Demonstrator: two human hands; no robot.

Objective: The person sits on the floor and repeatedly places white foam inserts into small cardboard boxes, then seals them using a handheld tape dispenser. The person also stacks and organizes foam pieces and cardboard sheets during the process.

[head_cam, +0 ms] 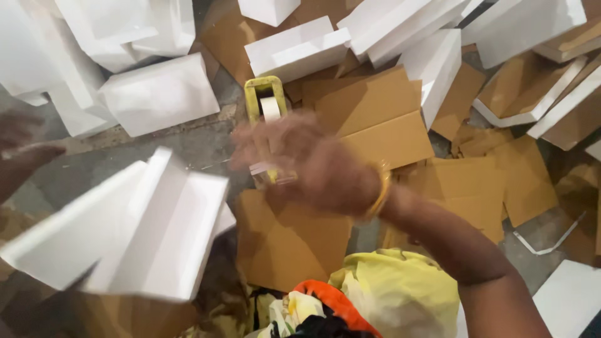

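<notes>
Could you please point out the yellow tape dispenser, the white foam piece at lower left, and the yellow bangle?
Yellow tape dispenser (265, 100), head view: on its tape roll inside the yellow frame.
White foam piece at lower left (156, 241), head view: on its broad flat face.
Yellow bangle (379, 194), head view: on the band at the right wrist.

Your right hand (307, 159) is bare, with no glove or ring that can be made out through the motion blur. At its wrist you wear a yellow bangle (380, 194), a thin rounded band. The forearm behind it is bare, with no sleeve in sight. Your left hand (22, 153) at the frame's edge is bare too and heavily blurred, so no detail shows. Lower down, your clothing (375, 294) reads as pale yellow cloth, with an orange patch (328, 300) and dark and cream folds beside it.
</notes>
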